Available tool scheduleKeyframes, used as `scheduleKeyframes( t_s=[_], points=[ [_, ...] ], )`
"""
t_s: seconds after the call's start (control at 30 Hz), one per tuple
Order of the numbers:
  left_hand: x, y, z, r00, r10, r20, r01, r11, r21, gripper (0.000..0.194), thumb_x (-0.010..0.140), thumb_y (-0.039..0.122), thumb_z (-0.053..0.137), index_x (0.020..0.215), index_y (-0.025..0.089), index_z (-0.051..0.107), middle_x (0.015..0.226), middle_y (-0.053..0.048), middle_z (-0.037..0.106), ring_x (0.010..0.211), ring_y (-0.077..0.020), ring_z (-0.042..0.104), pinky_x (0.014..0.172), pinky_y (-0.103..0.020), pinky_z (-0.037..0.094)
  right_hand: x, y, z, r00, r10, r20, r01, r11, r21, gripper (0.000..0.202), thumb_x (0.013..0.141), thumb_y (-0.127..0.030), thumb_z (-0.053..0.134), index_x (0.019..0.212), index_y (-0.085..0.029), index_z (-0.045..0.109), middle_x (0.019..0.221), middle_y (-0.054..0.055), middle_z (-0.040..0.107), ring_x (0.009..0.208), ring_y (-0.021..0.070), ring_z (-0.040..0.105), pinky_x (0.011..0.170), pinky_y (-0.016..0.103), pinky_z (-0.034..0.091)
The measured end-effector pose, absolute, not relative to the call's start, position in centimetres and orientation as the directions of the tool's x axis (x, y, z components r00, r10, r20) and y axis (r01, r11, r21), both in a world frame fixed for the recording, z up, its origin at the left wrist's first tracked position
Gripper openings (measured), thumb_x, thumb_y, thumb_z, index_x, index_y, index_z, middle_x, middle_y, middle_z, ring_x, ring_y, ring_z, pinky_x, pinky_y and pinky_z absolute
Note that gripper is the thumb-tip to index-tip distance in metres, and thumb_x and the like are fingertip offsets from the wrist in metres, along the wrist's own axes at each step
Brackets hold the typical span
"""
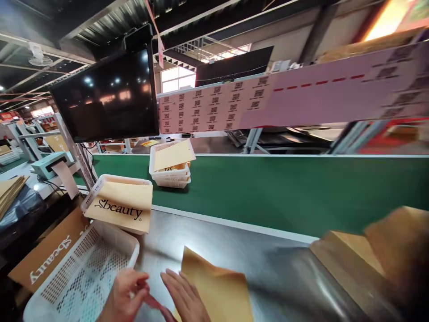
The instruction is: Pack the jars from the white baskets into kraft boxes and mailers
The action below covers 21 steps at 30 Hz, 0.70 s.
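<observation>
My left hand (125, 293) is at the bottom, over the near edge of a white perforated basket (132, 257). Its thumb and fingers are closed on a thin reddish strip (157, 305) that runs down toward the right. My right hand (186, 297) lies just right of it, fingers stretched out, with its side along a tan paper mailer (221, 286) on the metal table (174, 232). The lower part of the strip and the mailer's near end are cut off by the frame's bottom.
A basket with a "Sbeauty" mailer (124, 203) stands behind the white one; a brown "Sbeauty" box (50, 255) lies left. Stacked baskets (170, 179) sit on the green conveyor (268, 188). Blurred brown packages (355, 255) are at right. A monitor (110, 98) hangs upper left.
</observation>
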<state>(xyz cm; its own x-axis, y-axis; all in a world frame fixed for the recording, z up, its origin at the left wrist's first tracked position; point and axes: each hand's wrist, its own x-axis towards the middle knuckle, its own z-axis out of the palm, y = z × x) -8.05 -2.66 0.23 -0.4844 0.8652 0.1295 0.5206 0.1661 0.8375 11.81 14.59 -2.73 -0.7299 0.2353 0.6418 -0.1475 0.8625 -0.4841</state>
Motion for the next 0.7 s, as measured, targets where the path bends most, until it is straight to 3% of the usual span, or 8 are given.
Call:
scheduleKeyframes(
  t_s=[0.07,0.13,0.2,0.3,0.4,0.47,0.6,0.7],
  points=[
    [-4.7,0.4,0.8,-0.504,0.863,0.045,0.3,0.126,0.946,0.035,0.084,0.044,0.075,0.116,0.029,0.078,0.091,-0.008,0.079,0.087,-0.0259,0.074,0.085,-0.039,0.061,11.5,13.7,-1.0,-0.77,0.421,0.48,-0.071,0.691,-0.72,0.031,0.099,-0.037,0.058,0.123,-0.027,0.076,0.107,0.011,0.083,0.093,0.03,0.08,0.079,0.043,0.066],
    [-2.4,2.7,0.3,-0.564,0.824,-0.062,0.046,0.106,0.993,0.045,0.078,0.045,0.081,0.117,0.023,0.075,0.081,-0.005,0.077,0.077,-0.0213,0.072,0.078,-0.034,0.059,11.8,13.3,-0.2,-0.779,0.572,0.256,0.021,0.432,-0.902,0.033,0.101,-0.046,0.054,0.104,-0.026,0.08,0.089,0.006,0.083,0.077,0.0246,0.078,0.067,0.035,0.063],
    [-0.9,4.3,-0.5,-0.587,0.792,-0.17,-0.164,0.089,0.982,0.053,0.07,0.049,0.087,0.112,0.019,0.074,0.072,-0.002,0.074,0.063,-0.0162,0.066,0.064,-0.027,0.054,12.8,13.3,-0.2,-0.726,0.681,0.094,0.088,0.228,-0.97,0.04,0.097,-0.057,0.058,0.095,-0.024,0.08,0.083,0.005,0.082,0.076,0.024,0.076,0.066,0.032,0.06],
    [0.4,5.2,-1.1,-0.528,0.803,-0.279,-0.314,0.12,0.942,0.056,0.059,0.055,0.093,0.095,0.016,0.076,0.063,-0.001,0.071,0.052,-0.0122,0.059,0.052,-0.023,0.045,14.6,13.5,-0.5,-0.592,0.804,0.052,0.097,0.135,-0.986,0.048,0.091,-0.066,0.062,0.092,-0.021,0.078,0.083,0.006,0.08,0.076,0.0239,0.074,0.066,0.032,0.059],
    [1.1,5.3,-0.5,-0.439,0.849,-0.293,-0.34,0.146,0.929,0.055,0.06,0.061,0.091,0.086,0.014,0.079,0.066,-0.004,0.074,0.058,-0.0156,0.065,0.058,-0.025,0.049,16.1,13.5,-0.4,-0.509,0.853,0.112,0.083,0.178,-0.981,0.045,0.094,-0.063,0.06,0.092,-0.02,0.075,0.079,0.005,0.077,0.07,0.0211,0.071,0.062,0.03,0.057],
    [1.4,5.3,-0.1,-0.426,0.866,-0.262,-0.301,0.138,0.944,0.054,0.062,0.064,0.089,0.084,0.015,0.081,0.07,-0.006,0.076,0.065,-0.0179,0.068,0.063,-0.027,0.053,16.6,13.4,0.0,-0.515,0.825,0.232,0.078,0.315,-0.946,0.035,0.098,-0.053,0.059,0.093,-0.022,0.073,0.079,0.005,0.075,0.071,0.0198,0.07,0.062,0.029,0.057],
    [1.9,5.3,0.1,-0.421,0.887,-0.189,-0.166,0.129,0.978,0.055,0.065,0.071,0.085,0.08,0.018,0.082,0.066,-0.005,0.073,0.061,-0.0163,0.063,0.058,-0.026,0.051,17.2,13.5,0.9,-0.606,0.576,0.549,0.046,0.714,-0.699,0.02,0.103,-0.028,0.053,0.098,-0.024,0.073,0.089,0.006,0.075,0.08,0.0176,0.071,0.07,0.028,0.058],
    [2.0,5.1,-0.2,-0.407,0.902,-0.142,-0.09,0.115,0.989,0.057,0.07,0.074,0.08,0.08,0.018,0.082,0.07,-0.006,0.074,0.066,-0.0169,0.065,0.062,-0.025,0.053,17.5,13.5,1.1,-0.625,0.49,0.608,0.077,0.813,-0.577,0.021,0.103,-0.021,0.051,0.104,-0.024,0.071,0.091,0.006,0.077,0.078,0.0166,0.072,0.069,0.027,0.057]
  ],
)
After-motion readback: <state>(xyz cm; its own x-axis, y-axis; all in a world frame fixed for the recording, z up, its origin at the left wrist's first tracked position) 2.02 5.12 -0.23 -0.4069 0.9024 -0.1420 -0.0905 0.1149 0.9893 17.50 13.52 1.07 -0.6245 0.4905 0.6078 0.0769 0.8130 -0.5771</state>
